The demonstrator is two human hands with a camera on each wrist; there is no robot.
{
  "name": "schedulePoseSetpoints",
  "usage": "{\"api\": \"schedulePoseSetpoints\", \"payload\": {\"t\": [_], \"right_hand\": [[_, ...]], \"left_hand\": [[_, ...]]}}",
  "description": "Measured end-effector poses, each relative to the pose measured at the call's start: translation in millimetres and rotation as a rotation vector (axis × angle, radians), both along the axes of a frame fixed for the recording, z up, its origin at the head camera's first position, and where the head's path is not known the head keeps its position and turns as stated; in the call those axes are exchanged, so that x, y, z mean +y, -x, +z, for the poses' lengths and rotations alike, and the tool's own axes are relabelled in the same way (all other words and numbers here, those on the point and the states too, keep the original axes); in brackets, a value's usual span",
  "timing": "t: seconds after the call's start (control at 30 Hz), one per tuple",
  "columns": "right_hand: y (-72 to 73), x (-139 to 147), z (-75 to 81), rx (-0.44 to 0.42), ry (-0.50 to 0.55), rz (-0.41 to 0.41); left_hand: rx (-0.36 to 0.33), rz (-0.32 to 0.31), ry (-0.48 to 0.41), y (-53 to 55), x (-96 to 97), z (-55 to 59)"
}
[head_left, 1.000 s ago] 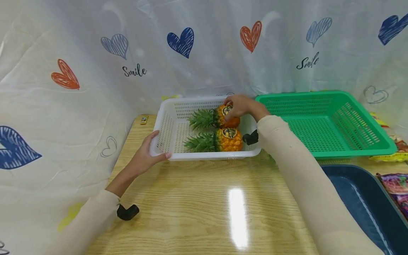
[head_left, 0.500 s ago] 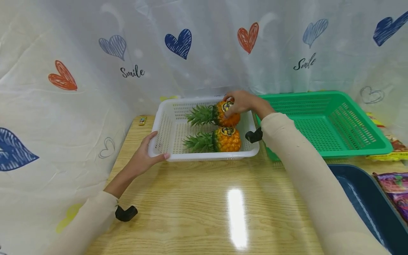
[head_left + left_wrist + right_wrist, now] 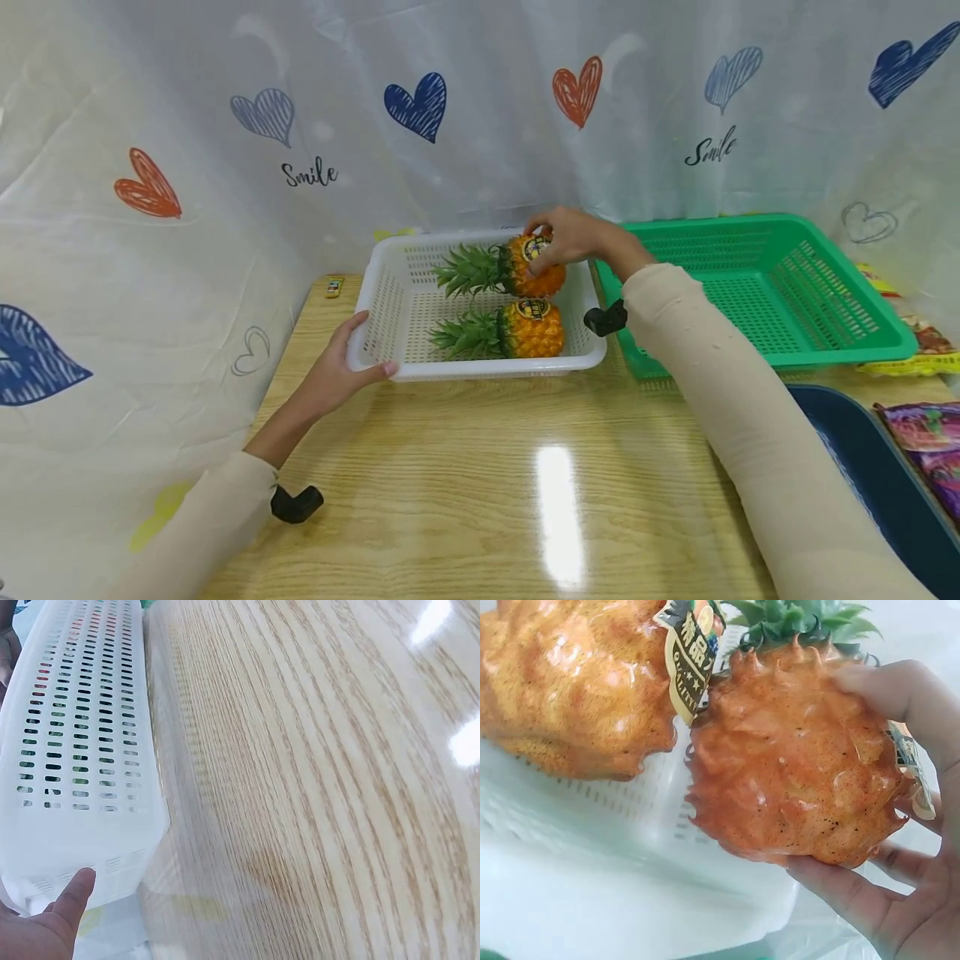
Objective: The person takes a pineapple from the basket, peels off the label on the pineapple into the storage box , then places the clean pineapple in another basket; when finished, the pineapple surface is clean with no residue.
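Observation:
Two pineapples lie side by side in a white slotted basket point(image 3: 495, 369), their green leaves pointing left. My right hand point(image 3: 573, 237) grips the orange body of the far pineapple point(image 3: 517, 271), which carries a dark label. In the right wrist view, thumb and fingers curve round this pineapple point(image 3: 795, 765), close beside the other one point(image 3: 577, 690). The near pineapple point(image 3: 536, 332) rests on the basket floor. My left hand point(image 3: 337, 362) holds the basket's near left corner, thumb on the front rim. The left wrist view shows that thumb against the basket's white wall point(image 3: 82, 832).
A green slotted basket point(image 3: 810, 360) stands right of the white one. Nearer on the right are a dark blue tray point(image 3: 817, 400) and purple snack packets point(image 3: 922, 433). A small yellow packet point(image 3: 334, 287) lies at the back left. A patterned curtain point(image 3: 495, 167) hangs behind the table.
The far pineapple, in my right hand, has risen slightly and shifted a little left relative to the basket. My left hand keeps its hold on the corner.

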State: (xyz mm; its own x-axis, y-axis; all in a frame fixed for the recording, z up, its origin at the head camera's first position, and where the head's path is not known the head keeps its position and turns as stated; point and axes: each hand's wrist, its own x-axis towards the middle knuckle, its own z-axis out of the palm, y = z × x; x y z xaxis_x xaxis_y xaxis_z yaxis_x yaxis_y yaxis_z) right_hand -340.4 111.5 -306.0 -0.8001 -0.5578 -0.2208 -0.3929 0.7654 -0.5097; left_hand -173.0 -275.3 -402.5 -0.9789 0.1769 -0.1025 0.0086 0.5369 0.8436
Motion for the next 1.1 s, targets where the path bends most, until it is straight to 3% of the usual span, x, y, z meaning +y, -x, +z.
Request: {"api": "schedulePoseSetpoints", "payload": {"t": [0.5, 1.1], "right_hand": [[-14.9, 8, 14.2, -0.013, 0.071, -0.016], [-45.8, 33, 41.5, 0.020, 0.086, -0.002]], "left_hand": [[0.003, -0.015, -0.013, 0.4, -0.3, 0.9], [0.003, -0.019, -0.019, 0.6, -0.7, -0.8]]}}
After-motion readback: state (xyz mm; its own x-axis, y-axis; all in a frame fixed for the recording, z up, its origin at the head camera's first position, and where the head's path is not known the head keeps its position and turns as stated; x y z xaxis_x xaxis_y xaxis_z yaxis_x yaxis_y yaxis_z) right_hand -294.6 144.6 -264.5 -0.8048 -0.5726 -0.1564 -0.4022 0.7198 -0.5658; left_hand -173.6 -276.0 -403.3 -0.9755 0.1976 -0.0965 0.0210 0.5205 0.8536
